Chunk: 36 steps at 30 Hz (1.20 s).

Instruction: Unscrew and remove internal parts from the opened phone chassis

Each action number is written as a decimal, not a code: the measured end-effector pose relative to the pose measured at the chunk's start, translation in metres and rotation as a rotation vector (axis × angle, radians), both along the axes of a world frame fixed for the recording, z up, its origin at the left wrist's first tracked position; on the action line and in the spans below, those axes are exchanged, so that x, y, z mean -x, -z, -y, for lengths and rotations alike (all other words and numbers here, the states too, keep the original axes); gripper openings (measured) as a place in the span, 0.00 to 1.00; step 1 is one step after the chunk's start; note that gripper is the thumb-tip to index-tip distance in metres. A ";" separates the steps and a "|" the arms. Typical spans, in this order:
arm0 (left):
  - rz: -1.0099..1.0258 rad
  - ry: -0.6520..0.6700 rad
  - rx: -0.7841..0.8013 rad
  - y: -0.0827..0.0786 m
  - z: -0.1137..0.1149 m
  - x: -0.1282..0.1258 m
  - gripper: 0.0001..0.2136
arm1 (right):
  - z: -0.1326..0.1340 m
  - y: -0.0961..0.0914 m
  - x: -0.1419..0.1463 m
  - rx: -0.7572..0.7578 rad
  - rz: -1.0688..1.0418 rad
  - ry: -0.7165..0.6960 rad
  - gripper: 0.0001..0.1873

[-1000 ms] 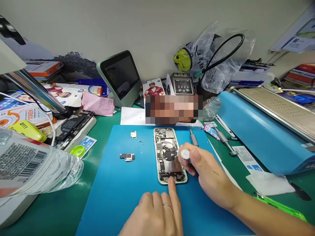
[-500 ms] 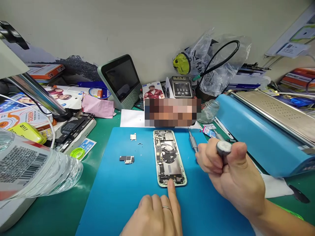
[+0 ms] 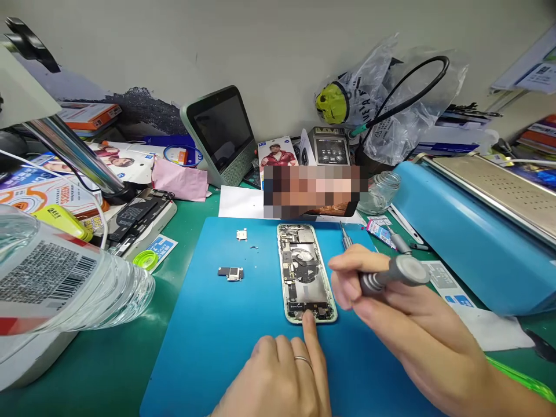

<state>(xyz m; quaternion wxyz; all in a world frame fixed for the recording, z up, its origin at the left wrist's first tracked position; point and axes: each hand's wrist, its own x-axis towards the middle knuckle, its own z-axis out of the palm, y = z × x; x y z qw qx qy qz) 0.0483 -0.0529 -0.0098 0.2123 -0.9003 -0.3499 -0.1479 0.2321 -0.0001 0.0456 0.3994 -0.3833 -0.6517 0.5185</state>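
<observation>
An opened phone (image 3: 310, 284) with a pale green frame lies on the blue mat (image 3: 195, 359), its inner boards exposed. The index finger of my left hand (image 3: 282, 376) is stretched out onto the phone's bottom edge, the other fingers bent. To the right of the phone my right hand (image 3: 417, 324) is closed around a grey screwdriver (image 3: 391, 275). Its capped end points right and towards me; the tip is hidden by my fingers. Left of the phone lie a small metal plate (image 3: 241, 234), a small part with a dark tab (image 3: 231, 273) and tiny screws (image 3: 254, 248).
A second screwdriver (image 3: 345, 234) lies near the mat's right back edge. A plastic bottle (image 3: 87, 278) lies at the left, a blue machine (image 3: 469, 231) at the right. Behind stand a glass jar (image 3: 380, 194), a tablet-like display (image 3: 223, 133) and a phone with a blurred screen (image 3: 313, 194).
My right hand has turned, so the screwdriver's handle now tilts to the right, and its fingers are nearer the phone. The whole view has shifted slightly. My left index finger stays on the phone.
</observation>
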 end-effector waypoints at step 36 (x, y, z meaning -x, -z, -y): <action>0.060 -0.051 0.153 0.001 0.008 -0.007 0.27 | -0.002 0.021 0.011 -0.485 0.058 -0.051 0.42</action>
